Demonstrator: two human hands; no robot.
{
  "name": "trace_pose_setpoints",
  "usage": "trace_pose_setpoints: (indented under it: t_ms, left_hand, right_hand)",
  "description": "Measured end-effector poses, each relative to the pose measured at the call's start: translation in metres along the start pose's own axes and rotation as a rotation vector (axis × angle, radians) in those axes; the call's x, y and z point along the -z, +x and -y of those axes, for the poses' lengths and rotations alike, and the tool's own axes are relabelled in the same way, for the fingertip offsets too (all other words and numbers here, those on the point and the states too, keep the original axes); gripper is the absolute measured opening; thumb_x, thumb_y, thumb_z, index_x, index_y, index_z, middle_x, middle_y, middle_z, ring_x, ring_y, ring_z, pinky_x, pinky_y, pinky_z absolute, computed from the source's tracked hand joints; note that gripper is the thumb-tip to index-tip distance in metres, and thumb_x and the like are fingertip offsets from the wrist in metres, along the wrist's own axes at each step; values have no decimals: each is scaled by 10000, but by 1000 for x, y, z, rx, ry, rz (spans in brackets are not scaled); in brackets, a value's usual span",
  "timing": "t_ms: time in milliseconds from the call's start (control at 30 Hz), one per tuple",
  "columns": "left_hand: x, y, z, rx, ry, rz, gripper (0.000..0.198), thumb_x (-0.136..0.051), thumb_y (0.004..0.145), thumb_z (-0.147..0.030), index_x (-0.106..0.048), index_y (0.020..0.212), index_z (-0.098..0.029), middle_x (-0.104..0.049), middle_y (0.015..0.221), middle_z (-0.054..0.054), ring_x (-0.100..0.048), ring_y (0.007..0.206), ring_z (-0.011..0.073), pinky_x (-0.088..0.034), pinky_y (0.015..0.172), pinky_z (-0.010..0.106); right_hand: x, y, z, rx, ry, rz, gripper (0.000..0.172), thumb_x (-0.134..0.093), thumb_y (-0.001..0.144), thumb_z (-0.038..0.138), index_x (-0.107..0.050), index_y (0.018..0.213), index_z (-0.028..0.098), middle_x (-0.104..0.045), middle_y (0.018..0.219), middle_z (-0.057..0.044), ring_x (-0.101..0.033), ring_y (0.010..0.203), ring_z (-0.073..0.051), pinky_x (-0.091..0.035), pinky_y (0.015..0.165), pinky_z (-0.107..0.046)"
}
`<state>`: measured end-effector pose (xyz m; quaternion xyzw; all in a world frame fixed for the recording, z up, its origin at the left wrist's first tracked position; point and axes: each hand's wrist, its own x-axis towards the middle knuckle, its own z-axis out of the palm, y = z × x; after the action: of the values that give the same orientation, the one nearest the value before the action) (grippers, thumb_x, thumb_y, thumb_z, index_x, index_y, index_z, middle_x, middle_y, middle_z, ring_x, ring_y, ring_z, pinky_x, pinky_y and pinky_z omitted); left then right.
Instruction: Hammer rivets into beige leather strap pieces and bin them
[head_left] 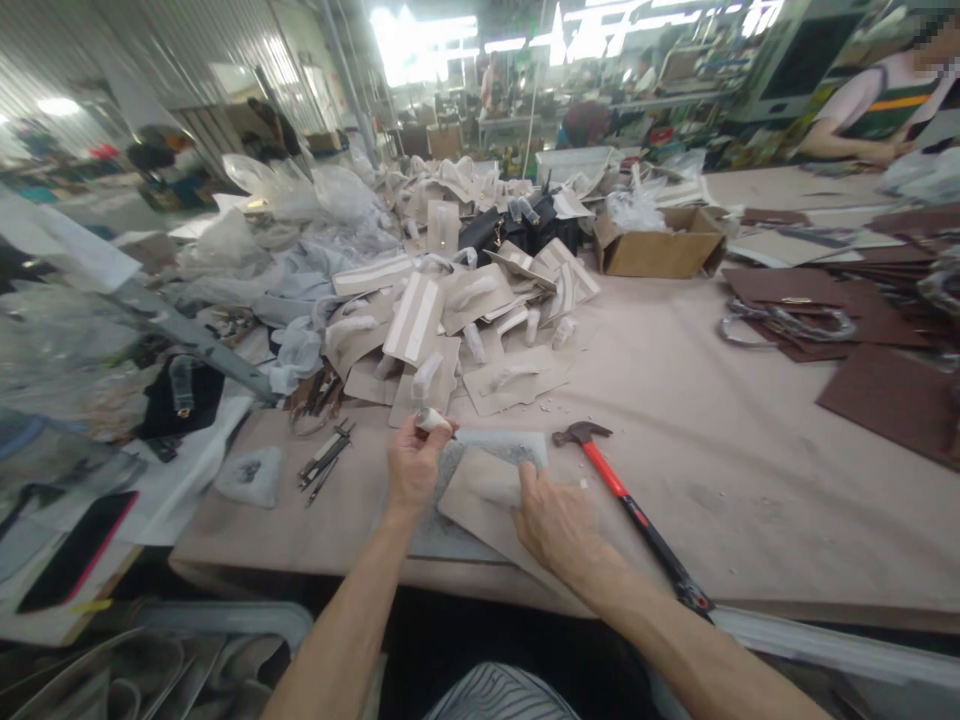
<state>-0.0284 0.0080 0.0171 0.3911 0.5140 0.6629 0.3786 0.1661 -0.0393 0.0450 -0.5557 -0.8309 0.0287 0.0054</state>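
Note:
My left hand (411,468) is closed on a small whitish, rounded piece (430,420), held up over the far left corner of a grey slab (431,540). What that piece is, I cannot make out. Across the slab lies a beige bag panel (472,490) with a plastic-wrapped handle (499,490). The curled fingers of my right hand (559,515) grip the panel at the near end of this handle; the fingertips are partly hidden. To the right rests a claw hammer (616,482) with a red and black handle, touched by neither hand.
Beyond the slab are piled beige panels (412,315). Thin metal tools (324,462) and a small plastic bag (249,476) lie left. A cardboard box (660,245) stands behind; brown panels (892,390) lie right. A phone (79,550) is far left; a person (874,120) works at far right.

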Motion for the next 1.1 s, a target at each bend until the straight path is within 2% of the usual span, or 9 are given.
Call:
trace_pose_setpoints:
  t_ms: [133,333,533,700,833,900,967,1033,1100]
  left_hand:
    - [-5,-7,1,40,55,138,377,-769,744,-330,-654,1066,-168,-760,874,45,-702,800,180,-549,759,272]
    - [-26,-15,40,140,64,261,265,-735,683,-314,-678,890,-158,-751,855,56,-674,747,175,-521,697,257]
    - [-21,-15,52,167,73,332,256,-720,690,-306,-660,889,-157,-749,820,48,-652,693,168,-520,668,261]
    - [-15,-13,53,175,72,385,273,-724,719,-312,-639,924,-152,-752,837,61,-655,715,170,-522,681,263]
    - [-15,-11,57,165,87,384,265,-718,724,-307,-640,922,-149,-755,843,72,-662,737,176,-519,692,263]
    - [-15,-11,59,149,112,387,247,-706,729,-301,-647,915,-149,-755,843,71,-655,728,172,-515,683,258]
    - [-15,-11,60,132,139,392,225,-694,732,-294,-655,901,-152,-750,832,65,-649,720,169,-511,672,253]
    - [-16,-12,62,108,168,400,201,-687,729,-284,-665,882,-155,-742,819,55,-650,727,170,-510,675,250]
    - [-17,-13,62,81,197,410,179,-682,729,-273,-674,864,-157,-731,805,45,-652,731,171,-510,680,250]
  right_hand:
    - [-12,-9,15,-136,191,45,295,-499,1004,429,-554,1147,177,-711,910,-115,-709,818,-303,-484,643,-358]
    - [-37,-15,39,-250,338,85,486,-433,1029,486,-510,1399,179,-744,914,-134,-731,888,-327,-528,728,-394]
    - [-44,-12,42,-279,573,115,595,-479,997,513,-490,1430,106,-722,1022,-184,-703,976,-364,-523,815,-454]
    - [-47,-17,4,-236,748,-75,541,-445,989,527,-527,1359,142,-679,1041,-122,-666,922,-266,-517,825,-395]
    - [-49,-24,-54,-375,388,-284,457,-464,978,457,-574,1255,111,-630,1095,-171,-615,995,-296,-494,849,-407]
    - [-53,-29,-84,-445,166,-227,405,-494,968,407,-594,1205,94,-618,1082,-189,-599,1010,-315,-477,851,-409]
    - [-56,-34,-109,-492,46,-68,355,-519,959,385,-604,1155,101,-616,1046,-182,-607,953,-306,-466,791,-386]
    - [-58,-37,-123,-516,50,71,263,-515,957,339,-606,1070,119,-618,991,-159,-614,880,-275,-443,727,-354]
    - [-54,-36,-127,-560,220,140,131,-514,924,256,-584,935,146,-606,861,-107,-599,773,-230,-417,666,-324]
